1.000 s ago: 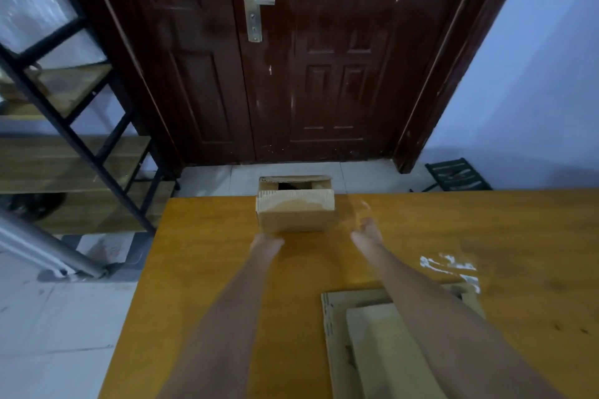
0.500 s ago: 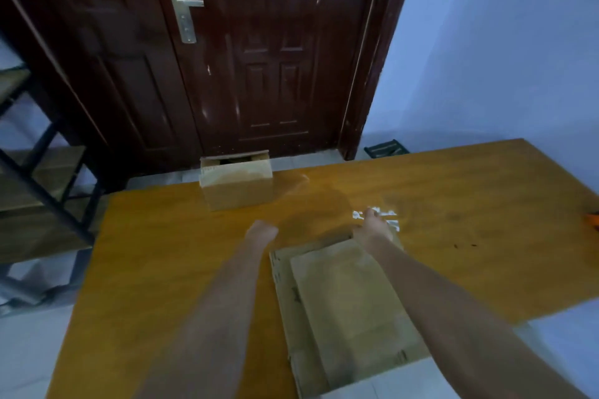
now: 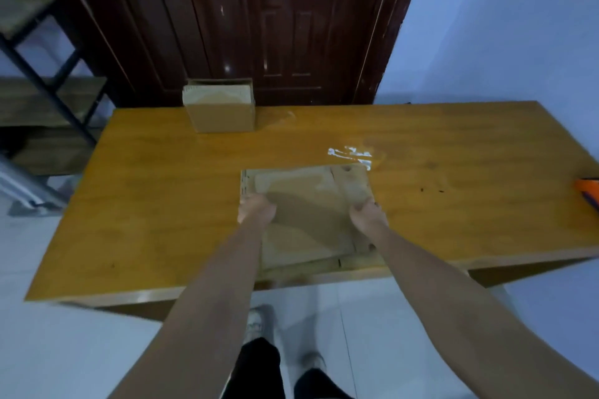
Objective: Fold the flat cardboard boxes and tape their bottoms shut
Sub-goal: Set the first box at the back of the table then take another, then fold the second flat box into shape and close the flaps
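At the near edge of the wooden table (image 3: 155, 204), central: a stack of flat cardboard boxes (image 3: 308, 201), lying flat, its near end reaching the table edge. Left hand (image 3: 256, 209) on the stack's left side, fingers curled over the top sheet's edge; right hand (image 3: 368, 214) on the right side, fingers likewise curled at the edge. Both appear to grip the top sheet, though blur leaves the exact hold uncertain. The hands are apart, the sheet's width between them. Beyond the stack's far right corner: white smears (image 3: 351, 154) on the tabletop. Far right table edge: an orange object (image 3: 588, 189), partly out of view, well apart from the stack. Far left edge of the table: one folded box (image 3: 220, 113), standing upright, top open. Behind the table: dark wooden door (image 3: 275, 16). Left: black-framed shelving (image 3: 48, 74).
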Action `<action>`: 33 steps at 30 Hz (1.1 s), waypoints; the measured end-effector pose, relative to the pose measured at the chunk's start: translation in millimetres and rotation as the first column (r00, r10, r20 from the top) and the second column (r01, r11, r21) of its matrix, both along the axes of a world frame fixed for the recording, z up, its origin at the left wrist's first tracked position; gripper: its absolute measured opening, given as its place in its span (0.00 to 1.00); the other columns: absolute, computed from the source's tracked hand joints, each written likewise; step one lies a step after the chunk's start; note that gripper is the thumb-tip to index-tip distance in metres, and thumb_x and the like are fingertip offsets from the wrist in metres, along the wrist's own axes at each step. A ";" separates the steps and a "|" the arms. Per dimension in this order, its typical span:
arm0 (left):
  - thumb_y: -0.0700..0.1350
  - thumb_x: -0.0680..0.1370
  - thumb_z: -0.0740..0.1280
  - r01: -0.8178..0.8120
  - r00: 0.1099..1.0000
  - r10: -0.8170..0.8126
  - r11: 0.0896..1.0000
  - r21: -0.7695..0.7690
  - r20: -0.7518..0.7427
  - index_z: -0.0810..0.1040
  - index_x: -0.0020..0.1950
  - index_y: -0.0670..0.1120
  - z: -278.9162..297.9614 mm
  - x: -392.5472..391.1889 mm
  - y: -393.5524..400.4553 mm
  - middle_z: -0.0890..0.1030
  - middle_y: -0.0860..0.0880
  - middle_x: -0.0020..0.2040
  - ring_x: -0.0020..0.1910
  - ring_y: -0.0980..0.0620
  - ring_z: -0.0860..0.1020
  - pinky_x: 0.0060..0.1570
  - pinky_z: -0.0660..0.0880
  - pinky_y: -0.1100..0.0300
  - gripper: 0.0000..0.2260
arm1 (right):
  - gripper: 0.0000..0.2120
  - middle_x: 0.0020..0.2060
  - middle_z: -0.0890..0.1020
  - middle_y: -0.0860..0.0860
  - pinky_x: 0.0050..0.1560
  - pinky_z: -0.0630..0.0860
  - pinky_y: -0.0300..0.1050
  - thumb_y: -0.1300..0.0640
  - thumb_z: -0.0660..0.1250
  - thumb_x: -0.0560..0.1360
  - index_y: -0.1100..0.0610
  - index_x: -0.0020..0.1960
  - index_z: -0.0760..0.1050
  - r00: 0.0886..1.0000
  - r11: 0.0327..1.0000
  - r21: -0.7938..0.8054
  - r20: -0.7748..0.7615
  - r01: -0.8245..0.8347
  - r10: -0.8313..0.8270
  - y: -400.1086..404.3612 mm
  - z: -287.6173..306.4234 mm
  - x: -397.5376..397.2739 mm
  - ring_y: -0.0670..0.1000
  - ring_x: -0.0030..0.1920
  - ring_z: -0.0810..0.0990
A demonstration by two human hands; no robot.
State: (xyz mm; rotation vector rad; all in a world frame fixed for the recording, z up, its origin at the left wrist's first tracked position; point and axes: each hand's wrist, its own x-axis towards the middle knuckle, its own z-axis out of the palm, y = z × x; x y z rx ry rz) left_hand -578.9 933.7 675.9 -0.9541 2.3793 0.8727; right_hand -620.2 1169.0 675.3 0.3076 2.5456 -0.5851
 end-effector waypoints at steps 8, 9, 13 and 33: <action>0.53 0.79 0.61 0.005 1.000 -0.003 0.994 0.107 -0.014 0.67 0.70 0.40 -21.9 9.4 -2.7 0.72 0.38 0.66 0.61 0.40 0.74 0.57 0.75 0.47 0.25 | 0.37 0.73 0.61 0.57 0.69 0.65 0.55 0.42 0.60 0.77 0.59 0.77 0.50 0.996 0.995 -0.054 0.040 0.087 -0.085 11.1 2.2 -2.0 0.61 0.71 0.62; 0.54 0.79 0.61 0.013 1.000 -0.012 0.996 0.088 -0.009 0.66 0.71 0.39 -23.0 8.3 -1.3 0.71 0.38 0.67 0.61 0.40 0.75 0.56 0.75 0.47 0.26 | 0.39 0.73 0.62 0.56 0.69 0.65 0.56 0.40 0.62 0.75 0.58 0.77 0.50 0.992 0.989 -0.083 0.057 0.121 -0.117 8.8 3.0 -5.6 0.61 0.71 0.63; 0.55 0.80 0.60 0.013 0.999 -0.014 0.999 0.041 0.030 0.55 0.76 0.39 -21.8 1.5 4.7 0.69 0.38 0.69 0.61 0.40 0.74 0.55 0.75 0.48 0.31 | 0.47 0.72 0.64 0.57 0.69 0.64 0.57 0.34 0.67 0.69 0.58 0.76 0.53 0.989 0.989 -0.060 0.068 0.132 -0.128 5.1 -2.8 -14.3 0.60 0.71 0.63; 0.61 0.73 0.68 0.177 0.983 -0.178 0.984 -0.012 -0.054 0.54 0.75 0.36 -4.4 -57.4 39.5 0.61 0.39 0.74 0.73 0.40 0.60 0.65 0.67 0.47 0.43 | 0.55 0.72 0.63 0.57 0.70 0.59 0.57 0.26 0.70 0.58 0.59 0.73 0.57 0.943 0.948 0.013 0.097 0.317 -0.317 49.5 15.8 -3.4 0.60 0.73 0.56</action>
